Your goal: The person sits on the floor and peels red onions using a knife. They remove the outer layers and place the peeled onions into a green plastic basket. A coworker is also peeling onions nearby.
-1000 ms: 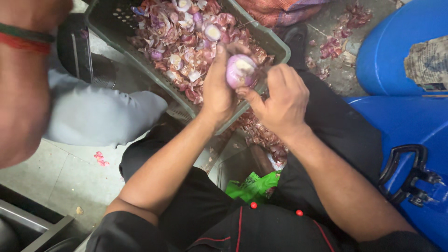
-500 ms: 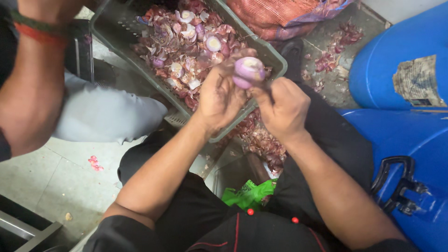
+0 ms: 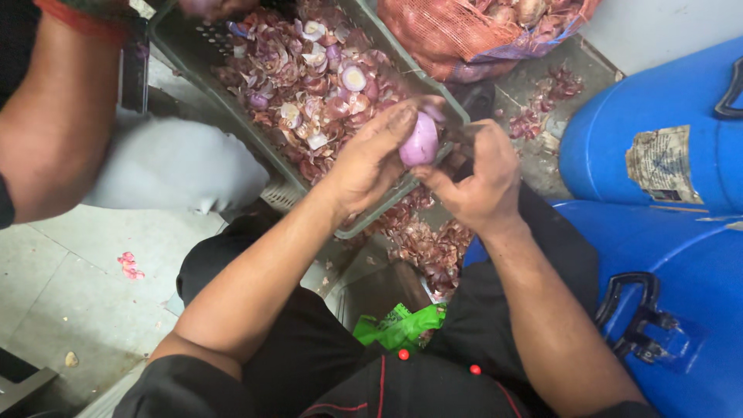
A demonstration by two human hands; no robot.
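My left hand (image 3: pixel 370 164) grips a peeled purple onion (image 3: pixel 420 142) over the near rim of a grey plastic crate (image 3: pixel 281 193). The crate is full of onion skins and cut ends (image 3: pixel 309 85). My right hand (image 3: pixel 474 182) is closed right beside the onion, its thumb touching the onion's lower side; whether it holds a blade is hidden. Both forearms reach out from my black-clad lap.
Another person's arm (image 3: pixel 58 116) with a red wristband is at the left. A red mesh sack of onions (image 3: pixel 472 27) lies at the top. Blue barrels (image 3: pixel 665 124) stand at the right. Onion skins (image 3: pixel 433 248) litter the floor; a green bag (image 3: pixel 398 325) lies between my legs.
The onion has turned in my hands, from cut face up to its side. Both hands stay together at the crate's rim. The other person's arm has shifted at the left.
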